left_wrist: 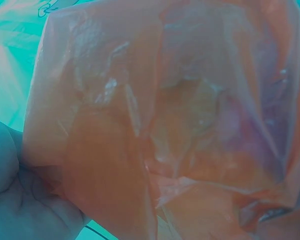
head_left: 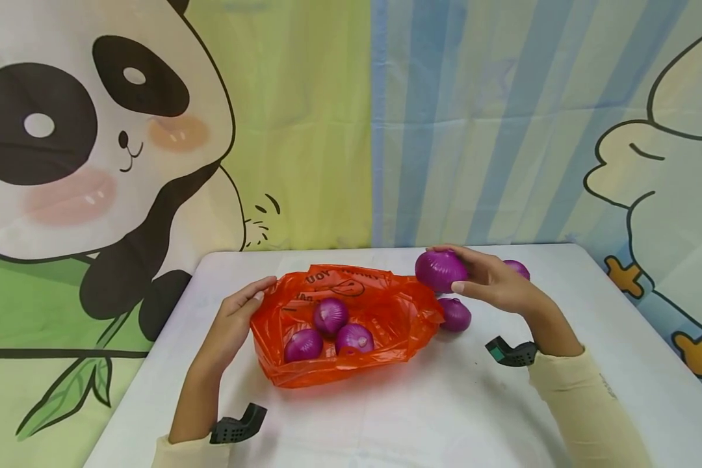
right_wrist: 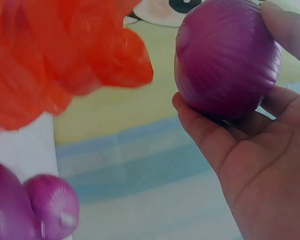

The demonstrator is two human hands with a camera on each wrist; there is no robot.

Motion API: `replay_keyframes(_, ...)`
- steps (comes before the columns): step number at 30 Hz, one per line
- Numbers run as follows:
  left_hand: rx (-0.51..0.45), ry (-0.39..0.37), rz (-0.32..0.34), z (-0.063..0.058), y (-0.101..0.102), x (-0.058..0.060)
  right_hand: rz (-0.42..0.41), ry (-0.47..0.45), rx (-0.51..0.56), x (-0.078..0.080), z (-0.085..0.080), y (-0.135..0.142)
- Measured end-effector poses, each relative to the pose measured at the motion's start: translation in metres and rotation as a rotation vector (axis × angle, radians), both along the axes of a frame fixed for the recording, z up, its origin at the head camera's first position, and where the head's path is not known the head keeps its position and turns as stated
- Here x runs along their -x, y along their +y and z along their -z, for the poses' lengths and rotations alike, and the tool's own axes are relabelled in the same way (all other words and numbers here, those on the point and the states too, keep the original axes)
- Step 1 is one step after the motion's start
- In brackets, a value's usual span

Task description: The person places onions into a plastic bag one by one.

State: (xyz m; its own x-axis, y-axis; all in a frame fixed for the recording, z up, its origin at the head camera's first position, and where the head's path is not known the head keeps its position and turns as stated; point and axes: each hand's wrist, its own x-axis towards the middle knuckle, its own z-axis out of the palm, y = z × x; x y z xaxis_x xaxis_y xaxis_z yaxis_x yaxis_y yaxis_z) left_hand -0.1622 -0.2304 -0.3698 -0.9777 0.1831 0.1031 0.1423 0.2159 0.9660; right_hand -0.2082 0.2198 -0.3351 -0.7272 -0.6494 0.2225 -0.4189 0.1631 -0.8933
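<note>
A red plastic bag [head_left: 386, 325] lies with its mouth spread on the table, and three purple onions [head_left: 331, 316] show inside it. My left hand [head_left: 236, 315] pinches the bag's left rim between thumb and fingers. In the left wrist view the bag [left_wrist: 110, 140] covers most of the picture, beside part of that hand [left_wrist: 35, 200]. Raised at the bag's right edge, another purple onion [right_wrist: 227, 60] is gripped by the thumb and fingers of my right hand [head_left: 500, 283]. Its underside is off the table.
One loose onion [head_left: 455, 315] sits against the bag's right side. Another onion [head_left: 517, 268] stands farther right, partly hidden behind my right hand. The white table [head_left: 444, 416] backs onto a cartoon-printed curtain [head_left: 304, 130]. Each wrist wears a black device [head_left: 511, 352].
</note>
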Motion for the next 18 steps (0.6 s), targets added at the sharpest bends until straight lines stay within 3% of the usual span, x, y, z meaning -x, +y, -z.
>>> replay_keyframes(18,-0.001,0.005,-0.003,0.001,-0.001,0.0,-0.187,-0.049,0.008,0.019,-0.011,-0.045)
